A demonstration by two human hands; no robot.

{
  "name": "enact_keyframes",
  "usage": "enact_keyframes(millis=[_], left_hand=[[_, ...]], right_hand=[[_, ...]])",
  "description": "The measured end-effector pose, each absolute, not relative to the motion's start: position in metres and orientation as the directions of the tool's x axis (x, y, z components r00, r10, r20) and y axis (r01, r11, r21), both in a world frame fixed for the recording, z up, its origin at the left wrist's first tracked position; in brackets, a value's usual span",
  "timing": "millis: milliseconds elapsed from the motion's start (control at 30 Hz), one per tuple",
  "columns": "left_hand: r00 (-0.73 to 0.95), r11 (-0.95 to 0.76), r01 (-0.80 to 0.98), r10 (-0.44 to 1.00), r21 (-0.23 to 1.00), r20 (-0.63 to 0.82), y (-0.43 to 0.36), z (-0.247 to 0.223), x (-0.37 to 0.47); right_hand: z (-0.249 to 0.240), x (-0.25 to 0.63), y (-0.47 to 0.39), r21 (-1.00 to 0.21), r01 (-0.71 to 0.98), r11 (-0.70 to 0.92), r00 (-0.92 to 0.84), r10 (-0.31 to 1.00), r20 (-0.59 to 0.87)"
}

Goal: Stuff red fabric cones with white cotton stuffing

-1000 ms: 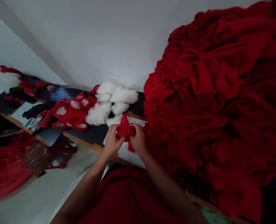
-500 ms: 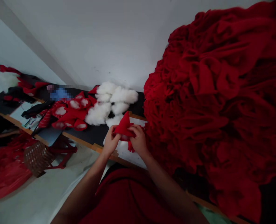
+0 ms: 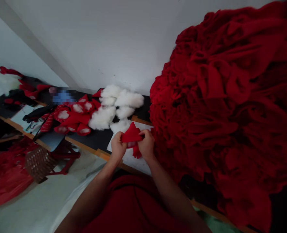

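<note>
Between my hands is a small red cone-shaped fabric piece [image 3: 131, 133], its point upward and its wide edge toward me. My left hand [image 3: 118, 145] pinches its left lower corner. My right hand [image 3: 147, 144] grips the right side of the same edge, fingers curled. Something pale shows just under the edge, partly hidden. Another bit of red fabric [image 3: 137, 152] lies below it on a white sheet [image 3: 139, 164]. Clumps of white stuffing [image 3: 120, 126] sit just beyond my hands.
A huge heap of red fabric pieces [image 3: 206, 113] rises on the right. More white stuffing [image 3: 128, 98] and several stuffed red pieces [image 3: 76, 118] lie along the black table [image 3: 87, 137] to the left. A stool [image 3: 65, 158] stands below, and a person's arm [image 3: 6, 138] shows at far left.
The red piece has been flattened and pulled wider, its tip lower. My hands have moved slightly apart, and both still hold its edge.
</note>
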State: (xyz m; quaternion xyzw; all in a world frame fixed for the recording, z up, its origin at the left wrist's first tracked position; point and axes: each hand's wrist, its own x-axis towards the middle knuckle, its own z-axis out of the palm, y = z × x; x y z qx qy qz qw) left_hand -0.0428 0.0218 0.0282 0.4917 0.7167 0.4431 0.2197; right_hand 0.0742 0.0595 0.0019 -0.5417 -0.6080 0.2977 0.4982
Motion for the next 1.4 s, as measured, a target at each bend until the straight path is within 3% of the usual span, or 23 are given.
enact_keyframes(millis=[300,367,500,600,667,767,867,933,1033,1100,1200,1300,1400], left_hand=[[-0.245,0.068,0.503,0.967,0.862,0.066,0.026,0.047,-0.047],[-0.282,0.074,0.485,0.956,0.871,0.076,0.028,0.044,-0.048],[-0.345,0.117,0.540,0.934,0.833,0.092,0.028,0.031,-0.048],[-0.376,0.180,0.576,0.925,0.797,0.062,0.026,0.032,-0.051],[-0.336,0.197,0.449,0.941,0.871,-0.040,0.025,0.039,-0.056],[-0.094,0.257,-0.046,0.961,0.965,-0.260,0.025,0.051,-0.065],[0.004,0.351,-0.529,0.911,0.772,-0.412,0.029,0.053,-0.066],[-0.027,0.336,-0.702,0.869,0.629,-0.494,0.035,0.049,-0.060],[-0.068,0.270,-0.818,0.831,0.507,-0.552,0.048,0.042,-0.051],[-0.095,0.222,-0.854,0.822,0.470,-0.562,0.054,0.041,-0.048],[-0.111,0.202,-0.868,0.812,0.454,-0.573,0.057,0.042,-0.045],[-0.101,0.225,-0.860,0.805,0.458,-0.585,0.051,0.044,-0.036],[-0.128,0.213,-0.838,0.818,0.502,-0.561,0.044,0.044,-0.027]], right_hand=[[0.006,0.073,0.056,-0.862,0.278,0.423,-0.059,0.904,0.424],[0.007,0.069,0.054,-0.902,0.277,0.330,-0.032,0.942,0.335],[-0.001,0.066,0.055,-0.981,0.190,0.026,-0.013,1.000,0.024],[-0.005,0.070,0.061,-0.987,0.155,-0.051,0.030,0.998,-0.047],[-0.003,0.073,0.066,-0.994,0.104,-0.038,0.031,0.999,-0.035],[0.003,0.075,0.071,-0.998,-0.024,-0.054,-0.003,0.999,-0.054],[0.009,0.070,0.070,-0.993,-0.097,-0.067,-0.069,0.996,-0.060],[0.012,0.065,0.066,-0.996,-0.086,-0.037,-0.143,0.989,-0.025],[0.018,0.064,0.051,-0.993,0.083,0.079,-0.037,0.996,0.076],[0.022,0.066,0.039,-0.951,0.225,0.213,0.070,0.970,0.234],[0.023,0.065,0.026,-0.838,0.313,0.447,-0.078,0.892,0.446],[0.018,0.060,0.024,-0.763,0.394,0.512,-0.242,0.859,0.451],[0.015,0.058,0.027,-0.753,0.436,0.494,-0.283,0.869,0.406]])
